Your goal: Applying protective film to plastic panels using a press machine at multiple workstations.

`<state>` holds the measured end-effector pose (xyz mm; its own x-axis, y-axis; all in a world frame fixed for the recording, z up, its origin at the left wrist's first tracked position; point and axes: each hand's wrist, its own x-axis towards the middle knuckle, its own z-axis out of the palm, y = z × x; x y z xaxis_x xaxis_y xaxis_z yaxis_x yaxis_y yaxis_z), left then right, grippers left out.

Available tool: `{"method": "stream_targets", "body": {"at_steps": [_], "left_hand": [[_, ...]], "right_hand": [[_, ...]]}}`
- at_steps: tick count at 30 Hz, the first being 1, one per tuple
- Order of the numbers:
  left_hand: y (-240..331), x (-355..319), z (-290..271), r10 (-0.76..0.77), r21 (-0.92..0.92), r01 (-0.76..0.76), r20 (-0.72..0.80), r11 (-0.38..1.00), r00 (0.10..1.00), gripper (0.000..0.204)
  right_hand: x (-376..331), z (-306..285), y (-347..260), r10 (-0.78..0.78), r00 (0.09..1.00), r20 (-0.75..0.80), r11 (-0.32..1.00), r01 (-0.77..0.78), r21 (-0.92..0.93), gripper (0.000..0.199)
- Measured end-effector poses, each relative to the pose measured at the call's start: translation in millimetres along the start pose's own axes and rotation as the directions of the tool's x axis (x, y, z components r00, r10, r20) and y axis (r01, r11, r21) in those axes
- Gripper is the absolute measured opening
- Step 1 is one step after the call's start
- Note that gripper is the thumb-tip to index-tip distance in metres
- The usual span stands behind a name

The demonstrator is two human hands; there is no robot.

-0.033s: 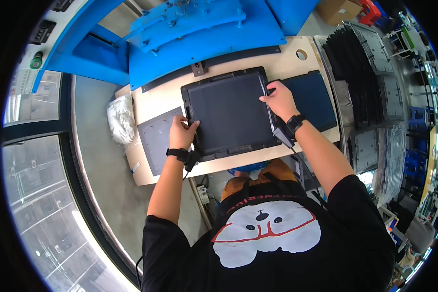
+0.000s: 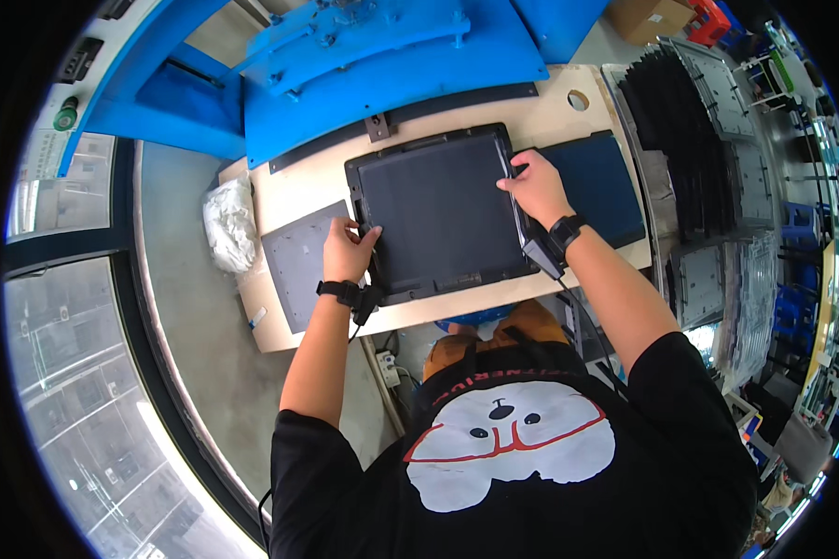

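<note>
A flat black panel in a raised black frame (image 2: pixel 443 210) lies slightly turned on the pale wooden table. On its left edge is my left hand (image 2: pixel 347 252), thumb over the rim and fingers bent at its outer side. My right hand (image 2: pixel 537 189) pinches the right edge near its upper part, thumb and fingers closed on the rim. Just left of the frame rests a grey flat plate (image 2: pixel 298 265), partly behind my left hand. To the right is a dark blue-black sheet (image 2: pixel 598 191), partly covered by my right hand and wrist.
A blue press machine (image 2: pixel 391 70) stands over the table's far side, a small metal bracket (image 2: pixel 378 128) at its lower edge. White crumpled plastic (image 2: pixel 230 225) sits by the table's left edge. Stacked black frames (image 2: pixel 671 144) stand at the right, beyond the wooden table (image 2: pixel 410 315).
</note>
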<state>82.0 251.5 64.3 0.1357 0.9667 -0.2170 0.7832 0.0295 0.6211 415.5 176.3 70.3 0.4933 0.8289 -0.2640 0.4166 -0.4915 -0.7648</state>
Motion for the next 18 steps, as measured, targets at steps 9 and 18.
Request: {"method": "stream_targets", "body": {"at_steps": [9, 18], "left_hand": [[12.4, -2.3, -9.8, 0.03, 0.019, -0.032, 0.114, 0.999, 0.993, 0.046], [11.5, 9.3, -24.6, 0.474, 0.403, -0.632, 0.428, 0.662, 0.77, 0.088]], "right_hand": [[12.5, -6.0, 28.1, -0.173, 0.98, -0.103, 0.984, 0.167, -0.064, 0.046], [-19.0, 22.9, -13.0, -0.638, 0.682, 0.357, 0.579, 0.731, -0.361, 0.073]]}}
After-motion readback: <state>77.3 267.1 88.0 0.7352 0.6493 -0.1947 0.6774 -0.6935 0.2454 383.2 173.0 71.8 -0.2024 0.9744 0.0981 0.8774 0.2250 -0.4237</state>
